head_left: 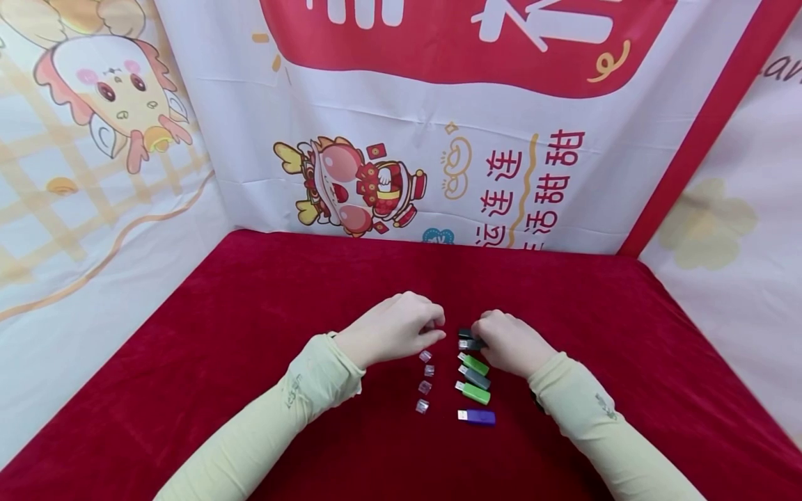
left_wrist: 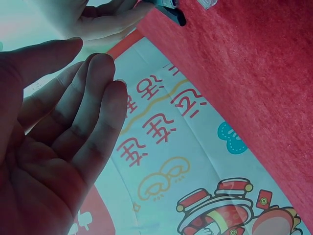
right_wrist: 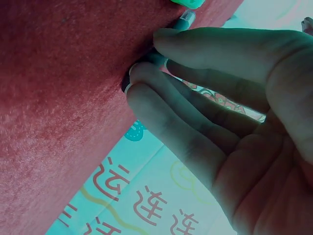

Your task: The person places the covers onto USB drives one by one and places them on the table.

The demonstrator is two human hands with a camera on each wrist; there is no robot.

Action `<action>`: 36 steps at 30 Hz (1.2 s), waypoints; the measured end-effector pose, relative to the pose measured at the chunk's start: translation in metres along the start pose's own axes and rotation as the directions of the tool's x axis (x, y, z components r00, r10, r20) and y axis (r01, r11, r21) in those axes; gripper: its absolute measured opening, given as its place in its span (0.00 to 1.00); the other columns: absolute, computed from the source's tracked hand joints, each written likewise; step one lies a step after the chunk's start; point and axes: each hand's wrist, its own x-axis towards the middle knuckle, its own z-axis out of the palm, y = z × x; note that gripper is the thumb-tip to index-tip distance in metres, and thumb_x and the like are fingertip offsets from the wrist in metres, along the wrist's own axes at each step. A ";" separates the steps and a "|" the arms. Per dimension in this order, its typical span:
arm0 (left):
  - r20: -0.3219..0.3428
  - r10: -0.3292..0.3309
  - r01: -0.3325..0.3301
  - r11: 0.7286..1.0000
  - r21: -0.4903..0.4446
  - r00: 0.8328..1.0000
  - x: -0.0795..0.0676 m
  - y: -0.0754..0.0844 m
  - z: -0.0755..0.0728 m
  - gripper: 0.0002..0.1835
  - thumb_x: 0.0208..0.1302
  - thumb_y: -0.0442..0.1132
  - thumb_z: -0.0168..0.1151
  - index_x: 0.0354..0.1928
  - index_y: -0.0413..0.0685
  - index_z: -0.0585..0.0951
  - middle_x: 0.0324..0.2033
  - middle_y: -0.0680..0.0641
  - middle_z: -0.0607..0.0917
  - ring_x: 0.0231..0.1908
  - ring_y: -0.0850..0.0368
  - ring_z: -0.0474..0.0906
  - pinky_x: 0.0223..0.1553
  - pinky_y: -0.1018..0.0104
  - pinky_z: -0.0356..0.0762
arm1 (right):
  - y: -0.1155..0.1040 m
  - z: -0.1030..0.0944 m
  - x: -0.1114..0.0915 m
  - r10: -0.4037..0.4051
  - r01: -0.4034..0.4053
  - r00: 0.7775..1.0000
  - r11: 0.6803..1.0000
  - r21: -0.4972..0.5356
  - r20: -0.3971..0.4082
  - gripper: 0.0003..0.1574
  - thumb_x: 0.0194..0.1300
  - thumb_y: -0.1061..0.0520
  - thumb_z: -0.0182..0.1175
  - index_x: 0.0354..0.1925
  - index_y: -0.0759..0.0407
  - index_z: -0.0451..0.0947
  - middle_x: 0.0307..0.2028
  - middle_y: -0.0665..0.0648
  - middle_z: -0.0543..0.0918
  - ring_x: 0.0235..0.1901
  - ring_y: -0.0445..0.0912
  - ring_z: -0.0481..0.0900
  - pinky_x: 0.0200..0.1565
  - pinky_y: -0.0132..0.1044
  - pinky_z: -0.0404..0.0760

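In the head view, my right hand (head_left: 512, 342) is at the far end of a column of USB sticks. Its thumb and fingers pinch a black USB stick (head_left: 471, 344) with a silver plug; another black USB stick (head_left: 465, 334) lies just beyond, partly hidden by the fingers. In the right wrist view, the fingertips close around a dark stick body (right_wrist: 155, 57) low on the cloth. My left hand (head_left: 401, 325) hovers beyond a column of small clear plastic caps, the nearest being a cap (head_left: 425, 356). Nothing lies between its loosely bent fingers in the left wrist view.
Below the black sticks lie a green USB stick (head_left: 474, 364), a grey one (head_left: 475, 377), another green one (head_left: 473, 392) and a purple one (head_left: 477, 417). More clear caps (head_left: 424, 387) lie left of them. Red cloth (head_left: 351, 445) covers the table; a printed curtain (head_left: 238, 160) stands behind.
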 end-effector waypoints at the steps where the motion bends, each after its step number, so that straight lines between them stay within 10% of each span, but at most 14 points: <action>1: 0.002 0.000 0.000 1.000 0.002 1.000 0.000 0.000 0.000 0.04 0.62 0.41 0.69 0.32 0.52 0.83 0.26 0.57 0.81 0.27 0.67 0.73 0.32 0.76 0.73 | 0.000 0.000 0.000 0.007 -0.007 1.000 1.000 -0.007 -0.001 0.10 0.48 0.68 0.73 0.23 0.58 0.81 0.20 0.49 0.74 0.20 0.42 0.71 0.22 0.33 0.73; 10: 0.018 -0.018 0.017 1.000 0.023 1.000 0.000 0.000 -0.002 0.04 0.62 0.42 0.70 0.32 0.53 0.84 0.26 0.57 0.81 0.26 0.67 0.73 0.30 0.76 0.73 | -0.001 -0.013 -0.005 0.055 -0.057 0.998 0.994 -0.094 -0.022 0.10 0.48 0.59 0.77 0.25 0.55 0.83 0.22 0.49 0.75 0.21 0.42 0.72 0.23 0.35 0.76; 22: 0.114 -0.110 0.105 0.993 0.048 0.987 -0.002 -0.003 -0.003 0.08 0.61 0.45 0.71 0.39 0.52 0.86 0.33 0.52 0.84 0.31 0.64 0.74 0.33 0.71 0.76 | -0.016 -0.045 -0.010 0.186 -0.198 0.965 0.979 0.048 0.182 0.14 0.49 0.53 0.77 0.33 0.56 0.86 0.26 0.49 0.80 0.23 0.40 0.73 0.27 0.36 0.77; 29: 0.162 -0.138 0.132 0.990 0.051 0.977 -0.004 -0.004 -0.004 0.08 0.60 0.44 0.71 0.40 0.52 0.86 0.32 0.52 0.84 0.30 0.63 0.74 0.33 0.70 0.76 | -0.030 -0.042 -0.008 0.276 -0.318 0.917 0.941 0.112 0.288 0.12 0.50 0.54 0.77 0.30 0.56 0.84 0.23 0.48 0.77 0.22 0.41 0.73 0.26 0.37 0.76; 36: 0.191 -0.147 0.141 0.989 0.045 0.971 -0.004 -0.004 -0.004 0.09 0.60 0.44 0.71 0.40 0.50 0.86 0.33 0.51 0.84 0.31 0.63 0.74 0.34 0.69 0.76 | -0.031 -0.034 -0.007 0.298 -0.336 0.920 0.934 0.122 0.255 0.11 0.50 0.56 0.76 0.25 0.55 0.81 0.21 0.48 0.76 0.20 0.42 0.71 0.23 0.38 0.74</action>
